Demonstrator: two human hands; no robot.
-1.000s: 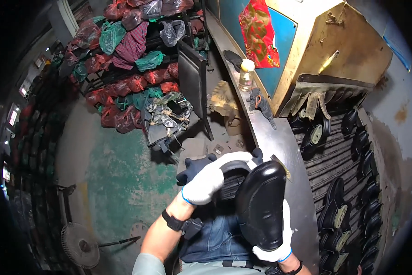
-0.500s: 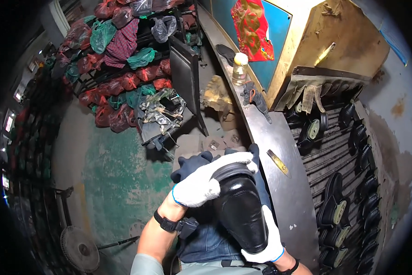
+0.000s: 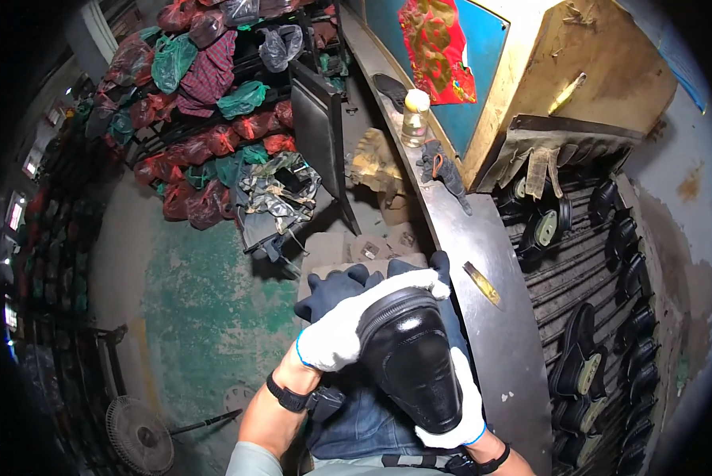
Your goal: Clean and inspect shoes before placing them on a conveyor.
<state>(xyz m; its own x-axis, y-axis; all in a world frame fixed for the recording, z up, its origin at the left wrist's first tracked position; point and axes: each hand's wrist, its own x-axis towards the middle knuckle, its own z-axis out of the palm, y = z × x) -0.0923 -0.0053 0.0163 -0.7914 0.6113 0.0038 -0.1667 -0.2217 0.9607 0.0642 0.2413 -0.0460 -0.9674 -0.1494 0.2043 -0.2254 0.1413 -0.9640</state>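
One white-gloved hand (image 3: pixel 332 337), the left, is curling along the ridged rim (image 3: pixel 396 305) of a glossy, tapering, leathery black shoe (image 3: pixel 418 361) above the denim-covered lap (image 3: pixel 352 435); the right hand (image 3: pixel 468 401) is cupping its narrow end.

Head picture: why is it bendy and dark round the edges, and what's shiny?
Head view: the fisheye lens bends straight edges and leaves the corners black; head view: glare shines on the black shoe and metal ledge; head view: the far-left stacks look dim.
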